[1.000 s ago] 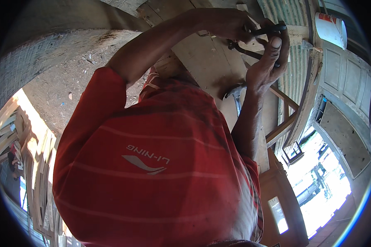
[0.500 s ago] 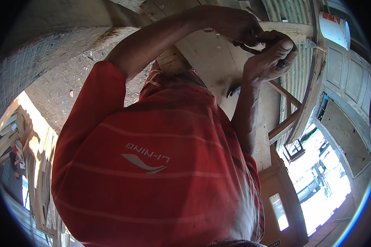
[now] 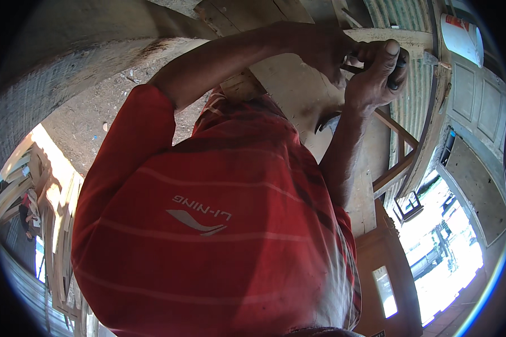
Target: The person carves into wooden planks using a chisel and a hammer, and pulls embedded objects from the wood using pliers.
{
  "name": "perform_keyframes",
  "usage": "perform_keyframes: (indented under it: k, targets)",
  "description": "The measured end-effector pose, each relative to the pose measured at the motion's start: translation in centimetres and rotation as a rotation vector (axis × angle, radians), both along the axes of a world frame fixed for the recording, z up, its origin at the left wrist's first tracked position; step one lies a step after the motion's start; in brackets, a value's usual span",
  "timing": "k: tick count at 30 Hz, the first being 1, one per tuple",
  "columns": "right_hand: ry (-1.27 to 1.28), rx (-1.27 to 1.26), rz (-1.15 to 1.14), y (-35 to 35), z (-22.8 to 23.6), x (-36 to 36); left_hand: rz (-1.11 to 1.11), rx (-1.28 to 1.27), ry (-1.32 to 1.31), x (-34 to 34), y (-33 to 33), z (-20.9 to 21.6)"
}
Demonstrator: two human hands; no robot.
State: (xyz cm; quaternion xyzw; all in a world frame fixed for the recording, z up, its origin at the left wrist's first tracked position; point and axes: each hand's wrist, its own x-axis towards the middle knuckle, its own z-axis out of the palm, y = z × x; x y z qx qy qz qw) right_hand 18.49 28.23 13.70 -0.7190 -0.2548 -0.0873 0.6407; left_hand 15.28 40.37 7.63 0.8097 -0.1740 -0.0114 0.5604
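Both hands are raised together over a wooden board (image 3: pixel 287 78). My right hand (image 3: pixel 371 78) is closed around a dark tool with a rounded end (image 3: pixel 392 85), its thumb pointing up. The tool's kind is hidden in the fist; a dark part of it shows between the hands. Close on the left, my left hand (image 3: pixel 323 50) bends its fingers beside that dark part, some pointing down. What its fingertips hold is in shadow. Below the hands, a dark tool with a pale metal-like face (image 3: pixel 329 122) lies on the board, partly behind my right forearm.
A flat blade with a wooden handle (image 3: pixel 436 60) rests on a timber ledge at the right. Corrugated sheeting (image 3: pixel 416 106) and wooden braces (image 3: pixel 396 171) stand beyond my right arm. A thick timber beam (image 3: pixel 67 73) crosses the upper left; stacked planks (image 3: pixel 56 208) lean at lower left.
My left hand has lowered slightly, its fingers now pointing down. The curved dark strip beneath it shows less. My right hand keeps its grip, and the view has shifted slightly.
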Motion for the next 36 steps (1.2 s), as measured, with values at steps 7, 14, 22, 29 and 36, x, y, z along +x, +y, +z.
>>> perform_keyframes:
  k: [7,14,22,29,36]
  targets:
    - [0.094,0.159,-0.074,-1.4,-1.6,1.7,0.151,0.159,0.057,1.0,-2.9,0.2]
    - [0.053,0.174,-0.110,-2.7,-2.0,1.4,0.142,0.296,0.142,1.1,-3.9,0.2]
    - [0.049,0.223,-0.124,-2.8,-1.5,0.5,0.176,0.278,0.161,0.7,-4.1,1.2]
    - [0.046,0.226,-0.133,-3.2,-2.0,0.7,0.197,0.399,0.186,0.6,-4.5,2.3]
    - [0.091,0.284,-0.107,-3.4,-1.9,0.5,0.221,0.408,0.149,0.6,-4.9,1.7]
